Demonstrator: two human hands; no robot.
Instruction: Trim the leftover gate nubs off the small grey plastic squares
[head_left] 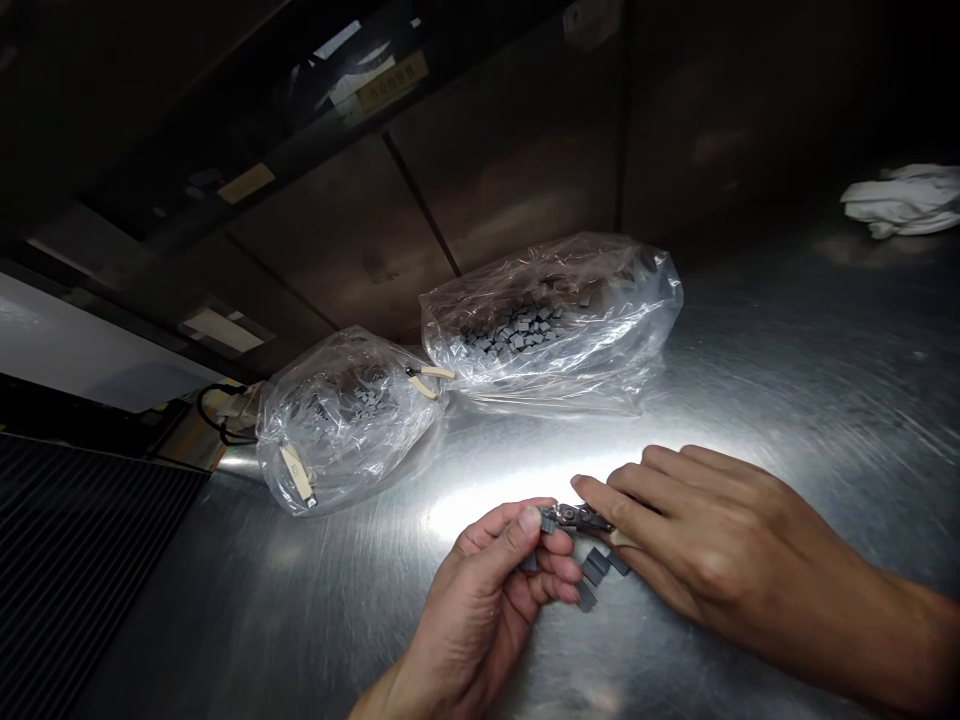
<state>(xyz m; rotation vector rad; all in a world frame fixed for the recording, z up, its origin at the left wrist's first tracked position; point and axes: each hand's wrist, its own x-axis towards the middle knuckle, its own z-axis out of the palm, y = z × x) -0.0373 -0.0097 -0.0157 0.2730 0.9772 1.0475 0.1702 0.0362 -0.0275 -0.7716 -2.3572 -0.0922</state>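
Observation:
Between the thumb and fingers of my left hand [487, 590] is a small grey ribbed piece [548, 522]. Another grey piece shows partly under its curled fingers. My right hand [697, 530] is closed around a pair of pliers [576, 516], whose metal jaws reach the piece at my left fingertips. Most of the pliers' handles are hidden by the right hand. Just below the pliers, several loose grey pieces [596, 567] lie on the metal table [375, 590] between my hands.
Beyond my hands lie a clear plastic bag [630, 290] of many grey pieces and a second bag [337, 450] to its left. Cream-handled tools [298, 475] rest on and beside that bag. A white cloth [904, 200] sits far right. A dark panel wall [510, 190] stands behind.

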